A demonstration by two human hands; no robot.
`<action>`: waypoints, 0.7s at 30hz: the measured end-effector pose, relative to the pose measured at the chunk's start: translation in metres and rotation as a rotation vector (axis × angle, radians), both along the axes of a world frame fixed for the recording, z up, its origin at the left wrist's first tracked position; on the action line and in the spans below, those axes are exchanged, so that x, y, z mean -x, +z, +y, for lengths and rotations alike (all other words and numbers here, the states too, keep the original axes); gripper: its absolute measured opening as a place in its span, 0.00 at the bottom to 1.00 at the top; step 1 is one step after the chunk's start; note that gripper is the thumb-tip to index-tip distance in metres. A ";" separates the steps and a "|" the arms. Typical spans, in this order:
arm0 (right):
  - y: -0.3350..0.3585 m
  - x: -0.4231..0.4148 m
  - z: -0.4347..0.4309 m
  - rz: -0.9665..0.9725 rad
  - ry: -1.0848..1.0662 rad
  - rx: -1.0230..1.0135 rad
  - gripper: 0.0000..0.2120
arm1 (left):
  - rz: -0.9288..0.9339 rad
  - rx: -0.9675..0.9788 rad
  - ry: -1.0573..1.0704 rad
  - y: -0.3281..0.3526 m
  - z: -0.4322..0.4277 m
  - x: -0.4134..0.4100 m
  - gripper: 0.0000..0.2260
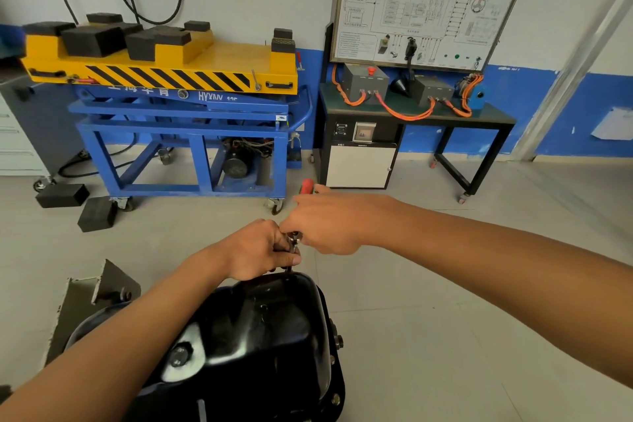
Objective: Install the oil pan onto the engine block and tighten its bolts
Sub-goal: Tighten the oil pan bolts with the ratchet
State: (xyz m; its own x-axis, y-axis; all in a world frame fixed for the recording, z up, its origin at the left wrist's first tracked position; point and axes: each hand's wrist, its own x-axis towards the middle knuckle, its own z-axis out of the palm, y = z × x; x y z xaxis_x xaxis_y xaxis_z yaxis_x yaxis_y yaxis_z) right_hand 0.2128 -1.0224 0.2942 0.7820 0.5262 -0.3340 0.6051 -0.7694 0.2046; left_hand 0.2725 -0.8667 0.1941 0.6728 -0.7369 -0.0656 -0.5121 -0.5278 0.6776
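Observation:
A glossy black oil pan [267,329] sits dome-up at the bottom centre, over the engine, which it mostly hides. Bolts [337,341] show along its right flange, and a drain plug [178,355] on its near left face. Above the pan's far edge stands a ratchet wrench with a red handle [306,186] and a metal head [294,238]. My right hand [329,223] grips the handle. My left hand [260,248] curls round the head and the socket extension that runs down to the far flange.
A grey metal stand bracket [99,295] rises left of the pan. Beyond, a blue and yellow lift cart [178,106] carries black rubber blocks, with two more blocks [97,214] on the floor. A training bench [414,113] with orange cables stands at the right.

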 end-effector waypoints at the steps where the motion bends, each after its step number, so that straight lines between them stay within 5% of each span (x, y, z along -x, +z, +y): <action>1: -0.001 -0.001 -0.002 0.012 0.000 -0.010 0.07 | 0.005 0.004 0.002 -0.001 0.000 -0.001 0.10; 13: -0.016 -0.004 -0.011 -0.070 0.052 -0.019 0.06 | 0.013 0.004 0.019 -0.006 0.001 -0.001 0.14; 21: -0.027 0.011 0.000 -0.110 -0.135 -0.179 0.19 | -0.013 0.007 0.022 -0.005 0.000 0.001 0.12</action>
